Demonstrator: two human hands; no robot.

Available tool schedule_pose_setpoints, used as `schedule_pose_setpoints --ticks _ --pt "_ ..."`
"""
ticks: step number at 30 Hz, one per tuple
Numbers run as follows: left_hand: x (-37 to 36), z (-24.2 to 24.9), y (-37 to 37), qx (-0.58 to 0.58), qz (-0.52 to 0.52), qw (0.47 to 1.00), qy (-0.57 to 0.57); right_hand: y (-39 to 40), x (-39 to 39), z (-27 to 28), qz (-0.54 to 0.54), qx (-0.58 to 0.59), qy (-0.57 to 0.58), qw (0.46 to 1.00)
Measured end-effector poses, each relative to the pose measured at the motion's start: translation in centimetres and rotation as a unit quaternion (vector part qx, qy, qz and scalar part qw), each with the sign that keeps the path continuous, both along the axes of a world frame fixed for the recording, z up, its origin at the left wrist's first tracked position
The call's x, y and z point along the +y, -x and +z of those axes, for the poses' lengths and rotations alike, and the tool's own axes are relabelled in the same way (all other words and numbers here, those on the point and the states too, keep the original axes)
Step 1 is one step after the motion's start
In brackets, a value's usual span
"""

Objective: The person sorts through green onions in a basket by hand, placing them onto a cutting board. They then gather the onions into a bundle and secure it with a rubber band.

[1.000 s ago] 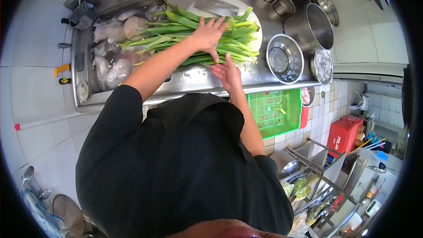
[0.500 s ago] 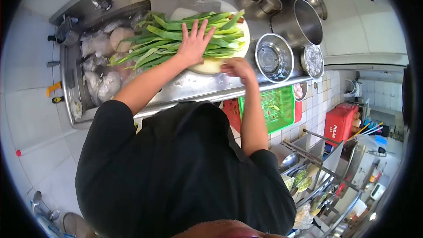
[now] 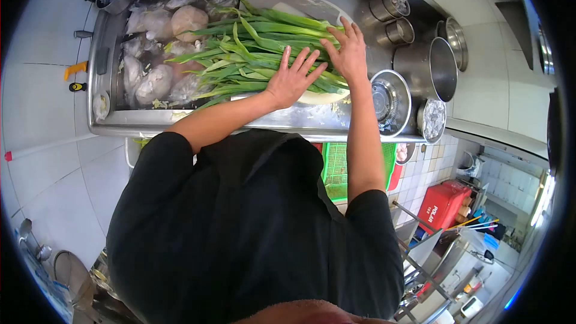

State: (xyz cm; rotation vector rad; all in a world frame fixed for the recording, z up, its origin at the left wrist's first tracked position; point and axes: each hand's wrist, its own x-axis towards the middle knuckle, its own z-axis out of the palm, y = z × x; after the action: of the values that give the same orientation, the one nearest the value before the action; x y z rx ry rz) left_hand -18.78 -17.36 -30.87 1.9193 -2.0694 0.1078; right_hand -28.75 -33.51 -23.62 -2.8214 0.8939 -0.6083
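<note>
A thick bunch of long green leeks (image 3: 258, 42) lies across a round white cutting board (image 3: 321, 97) on the steel counter. My left hand (image 3: 294, 79) rests on the near side of the bunch, its fingers spread over the leaves. At the right end of the bunch, my right hand (image 3: 349, 54) touches the leeks with its fingers stretched out and apart. Their cut ends are partly hidden under that hand. The leafy tips reach left, over the edge of the sink.
On the left, the sink (image 3: 99, 93) holds several plastic-wrapped bundles (image 3: 154, 84). To the right stand a steel colander (image 3: 390, 105), a large pot (image 3: 443, 69) and smaller steel containers (image 3: 399, 31). A green basket (image 3: 336, 171) sits below the counter's front edge.
My right hand has moved from the board's near edge up onto the right end of the leeks. My left hand has shifted toward the near side of the bunch. The camera view has moved.
</note>
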Motion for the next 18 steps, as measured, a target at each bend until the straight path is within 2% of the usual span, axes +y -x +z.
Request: schedule_pose_setpoints --ticks 3,4,7,11,12,15,18 --pt "0.2 -0.3 0.1 0.002 0.008 1.000 -0.005 1.0 -1.6 -2.6 0.084 -0.006 -0.100 0.991" --pt "0.2 -0.4 0.1 -0.002 0.006 1.000 -0.010 1.2 -1.8 -3.7 0.087 -0.046 -0.123 0.988" --pt "0.2 -0.8 0.0 -0.024 -0.005 1.000 -0.015 0.7 -2.2 -2.9 -0.007 -0.089 -0.307 0.947" --pt "-0.7 -1.8 -0.7 -0.060 -0.027 0.998 -0.014 0.1 -3.7 -2.5 0.015 -0.060 -0.255 0.965" --pt "-1.2 -2.2 -1.0 -0.070 -0.037 0.997 -0.005 -0.1 -4.1 -2.8 0.022 -0.056 -0.193 0.979" --pt "-2.1 -2.8 -1.6 -0.056 -0.062 0.996 0.017 -0.4 -4.9 -2.8 -0.010 -0.034 -0.160 0.986" --pt "-1.2 -1.8 -1.1 -0.049 -0.050 0.998 0.001 -0.2 -5.5 -2.5 -0.016 0.010 -0.201 0.979"
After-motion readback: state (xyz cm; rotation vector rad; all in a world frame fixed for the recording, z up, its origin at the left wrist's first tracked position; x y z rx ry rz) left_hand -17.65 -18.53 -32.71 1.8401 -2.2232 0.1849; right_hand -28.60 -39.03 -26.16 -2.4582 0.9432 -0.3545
